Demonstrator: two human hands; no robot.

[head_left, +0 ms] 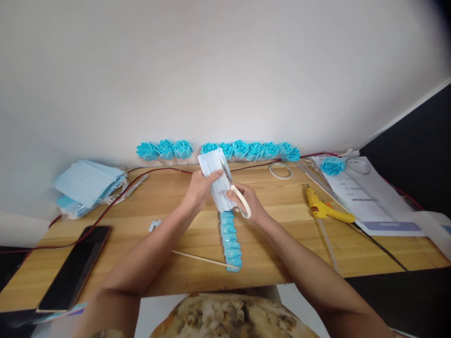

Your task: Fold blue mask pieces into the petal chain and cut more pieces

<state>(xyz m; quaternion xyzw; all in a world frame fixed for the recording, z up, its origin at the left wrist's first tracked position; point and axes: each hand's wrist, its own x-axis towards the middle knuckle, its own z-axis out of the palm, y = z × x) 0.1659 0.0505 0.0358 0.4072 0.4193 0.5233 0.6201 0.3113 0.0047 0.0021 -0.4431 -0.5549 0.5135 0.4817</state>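
My left hand (201,188) pinches a pale blue face mask (214,165) by its left side, thumb on top, and holds it above the table. In my right hand (249,201) are scissors (240,199) with white handles, the fingers wrapped round the loops. Their blades lie along the right part of the mask, pointing away from me. Below the mask a strip of folded blue petals (230,241) lies on the wood, and a thin wooden stick (200,258) rests with one end on its near end.
Blue flowers (240,149) line the wall. A stack of masks (89,183) and a phone (75,267) lie left. Rightward are a yellow glue gun (327,211), a tape roll (280,171), papers (369,197) and a single flower (332,165). A red-black cable (105,212) crosses the table (282,225).
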